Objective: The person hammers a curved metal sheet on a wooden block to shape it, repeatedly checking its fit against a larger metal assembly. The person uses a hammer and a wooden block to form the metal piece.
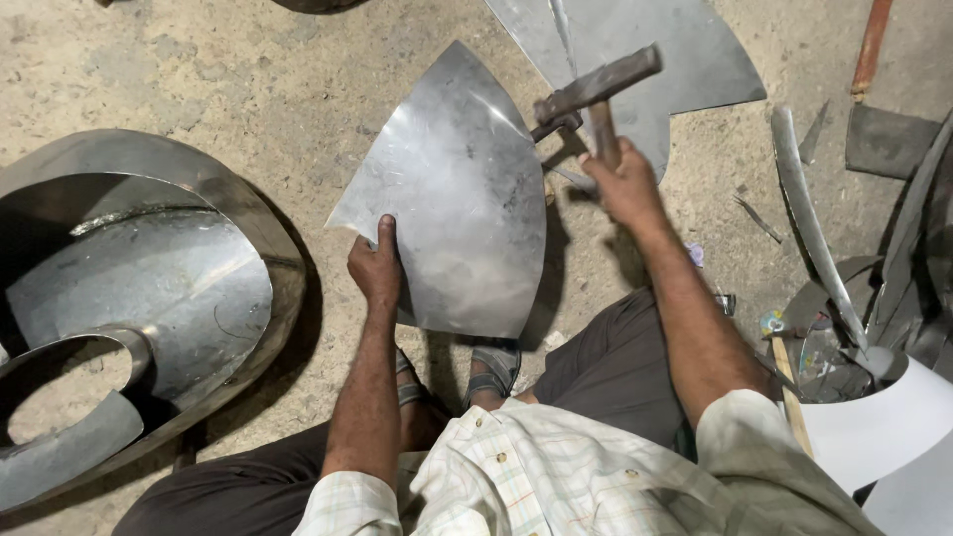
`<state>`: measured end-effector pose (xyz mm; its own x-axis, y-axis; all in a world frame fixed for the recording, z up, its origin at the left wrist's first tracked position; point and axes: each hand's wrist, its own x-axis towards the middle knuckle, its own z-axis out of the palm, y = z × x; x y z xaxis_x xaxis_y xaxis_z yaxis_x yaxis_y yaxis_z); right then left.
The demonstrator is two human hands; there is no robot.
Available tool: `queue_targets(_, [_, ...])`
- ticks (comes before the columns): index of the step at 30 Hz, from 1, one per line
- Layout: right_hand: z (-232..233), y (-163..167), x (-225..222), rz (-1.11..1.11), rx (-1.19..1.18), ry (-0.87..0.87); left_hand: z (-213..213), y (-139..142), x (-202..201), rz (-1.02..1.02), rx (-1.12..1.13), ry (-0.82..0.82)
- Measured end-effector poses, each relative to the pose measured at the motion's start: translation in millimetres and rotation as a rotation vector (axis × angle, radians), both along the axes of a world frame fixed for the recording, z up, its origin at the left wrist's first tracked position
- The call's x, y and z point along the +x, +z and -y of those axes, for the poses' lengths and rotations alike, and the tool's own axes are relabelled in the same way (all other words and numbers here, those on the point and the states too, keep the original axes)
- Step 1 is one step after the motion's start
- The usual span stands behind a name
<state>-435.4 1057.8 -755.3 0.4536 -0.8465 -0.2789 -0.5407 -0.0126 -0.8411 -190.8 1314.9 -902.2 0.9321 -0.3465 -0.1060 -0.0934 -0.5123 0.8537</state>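
- Two bare hands work above a sandy floor (248,89).
- Left hand (375,266) pinches the lower-left edge of a curved metal sheet (452,199).
- Right hand (620,184) grips a hammer (594,91), head raised over the sheet's right edge.
- Large metal cone (149,288) lies at left.

A rough, sandy concrete floor (248,89) is seen, on which curved sheet-metal rings (149,298) are stacked at the left, a flat cut sheet (685,50) is laid at the top, and — at the right — bent strips and offcuts (854,298) are heaped.
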Motion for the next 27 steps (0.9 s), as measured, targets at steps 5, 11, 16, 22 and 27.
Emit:
queue_targets(5, [16.8,44.8,-42.5,0.263,-0.01,-0.199,-18.0,-10.3,-10.6,-0.004,-0.108,0.064])
queue_targets(11, [-14.0,-2.8,-18.0,0.501,-0.416,-0.196,-26.5,-26.3,-20.6,-0.001,-0.107,0.089])
queue_targets(16, [-12.4,-14.7,6.7,-0.18,-0.207,0.152,-31.8,-23.4,-11.9,-0.017,-0.015,0.101])
queue_targets(22, [4.3,42.5,-15.5,0.097,-0.197,0.05,-18.4,-17.4,9.0,0.045,0.01,0.029])
queue_targets(27, [21.8,64.9,-23.7,0.543,-0.386,-0.123,9.6,-12.9,2.2,0.052,-0.065,0.025])
